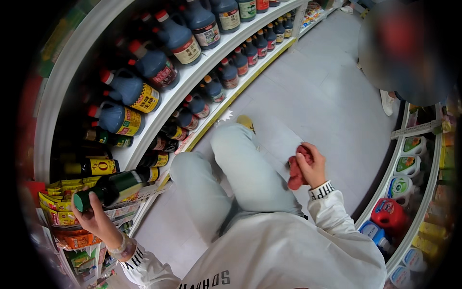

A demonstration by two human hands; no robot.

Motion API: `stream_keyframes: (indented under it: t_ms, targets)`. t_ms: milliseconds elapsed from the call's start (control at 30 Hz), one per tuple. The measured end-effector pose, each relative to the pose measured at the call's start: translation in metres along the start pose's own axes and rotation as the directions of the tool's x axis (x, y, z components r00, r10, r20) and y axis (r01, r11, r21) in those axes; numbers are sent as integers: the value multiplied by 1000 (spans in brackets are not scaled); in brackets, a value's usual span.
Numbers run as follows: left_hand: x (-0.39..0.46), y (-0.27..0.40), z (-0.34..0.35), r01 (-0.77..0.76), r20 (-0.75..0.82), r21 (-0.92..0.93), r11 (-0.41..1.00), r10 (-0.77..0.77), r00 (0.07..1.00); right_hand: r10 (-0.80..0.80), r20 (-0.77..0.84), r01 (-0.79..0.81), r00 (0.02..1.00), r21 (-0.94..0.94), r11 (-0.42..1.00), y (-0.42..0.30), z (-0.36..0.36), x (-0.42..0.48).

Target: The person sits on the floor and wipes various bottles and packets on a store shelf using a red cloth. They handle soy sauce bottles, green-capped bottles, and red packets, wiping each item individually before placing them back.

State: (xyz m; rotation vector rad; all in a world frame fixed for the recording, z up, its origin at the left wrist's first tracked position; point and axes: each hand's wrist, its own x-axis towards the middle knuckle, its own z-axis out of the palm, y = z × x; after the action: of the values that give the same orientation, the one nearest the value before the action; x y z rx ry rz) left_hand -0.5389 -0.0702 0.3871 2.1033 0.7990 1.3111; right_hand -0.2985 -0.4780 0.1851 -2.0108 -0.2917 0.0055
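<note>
My left hand (88,213) grips a dark glass bottle (121,186) by its green cap end; the bottle is tilted, its base towards the shelf at the left. Over the floor to the right of my knees, my right hand (312,164) holds a crumpled red cloth (297,168). Beside the held bottle, a dark bottle with a yellow label (103,167) stands on the shelf. Large handled sauce bottles with red caps (126,90) line the same shelf, and smaller sauce bottles (196,104) fill the level below.
The white shelf edge (173,97) curves around my left side, with yellow seasoning packets (59,206) near my left hand. Detergent jugs (391,213) stand on a low shelf at the right. Another person (388,103), partly blurred, is at the upper right. My knees are bent above the tiled floor (299,97).
</note>
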Motion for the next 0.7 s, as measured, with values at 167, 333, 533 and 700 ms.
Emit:
stream_keyframes:
  t_ms: [167, 333, 533, 700]
  targets:
    - [-51, 46, 50, 150, 275, -183, 972, -96, 957, -97, 101, 68, 990, 263, 963, -61, 20, 8]
    - [-95, 75, 107, 273, 507, -327, 905, -76, 859, -287, 142, 209, 947, 405, 890, -96, 33, 3]
    - [-124, 87, 160, 302, 628, -398, 866, 18, 778, -111, 173, -19, 979, 615, 788, -97, 59, -11]
    - [-124, 88, 173, 318, 626, -362, 876, -24, 780, -148, 169, 15, 974, 611, 792, -94, 71, -13]
